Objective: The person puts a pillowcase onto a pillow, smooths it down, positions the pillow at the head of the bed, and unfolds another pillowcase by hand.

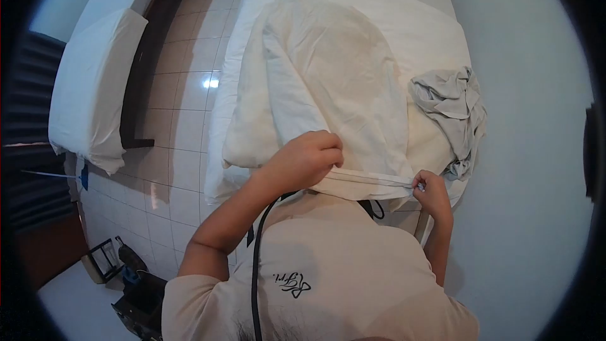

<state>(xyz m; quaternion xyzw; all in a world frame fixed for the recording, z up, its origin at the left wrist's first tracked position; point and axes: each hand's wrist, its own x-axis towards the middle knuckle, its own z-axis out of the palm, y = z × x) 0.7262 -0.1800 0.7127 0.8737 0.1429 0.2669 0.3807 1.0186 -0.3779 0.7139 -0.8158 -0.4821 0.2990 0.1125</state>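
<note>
A white cloth cover point(347, 82) lies spread over the bed in front of me, on top of a cream pillow or pad point(249, 132). My left hand point(309, 158) is closed on the cover near its front edge, with the fingers curled down. At the right end of that edge, my right hand point(431, 191) pinches the cover's corner. The folded edge stretches in a band between both hands, close to my body. What lies under the cover is mostly hidden.
A crumpled grey cloth point(451, 107) lies at the bed's right side, beside the wall point(524, 126). Another bed with a white mattress point(95, 88) stands left across the tiled floor point(183, 107). Dark bags or boxes point(142, 300) sit at the lower left.
</note>
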